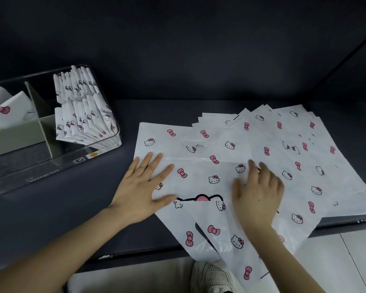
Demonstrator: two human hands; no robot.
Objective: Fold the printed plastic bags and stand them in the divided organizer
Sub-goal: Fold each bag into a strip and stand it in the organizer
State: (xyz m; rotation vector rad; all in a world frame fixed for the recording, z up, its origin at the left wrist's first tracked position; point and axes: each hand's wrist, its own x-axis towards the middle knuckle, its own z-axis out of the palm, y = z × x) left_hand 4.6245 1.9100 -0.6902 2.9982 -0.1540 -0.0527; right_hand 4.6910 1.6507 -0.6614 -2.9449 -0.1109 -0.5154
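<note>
A white plastic bag printed with cat faces and pink bows lies flat at the table's front, on a fanned pile of like bags. Its lower part hangs over the table edge. My left hand presses flat on the bag's left side, fingers spread. My right hand rests on the bag's right part with fingers slightly bent, holding nothing I can see. At the left stands the clear divided organizer; several folded bags stand in its right compartments, and a few lean in a left one.
The dark table ends at a front edge below my arms; a dark wall rises behind. Under the edge are a light floor and my white shoe. The organizer's near-left compartment holds no bags.
</note>
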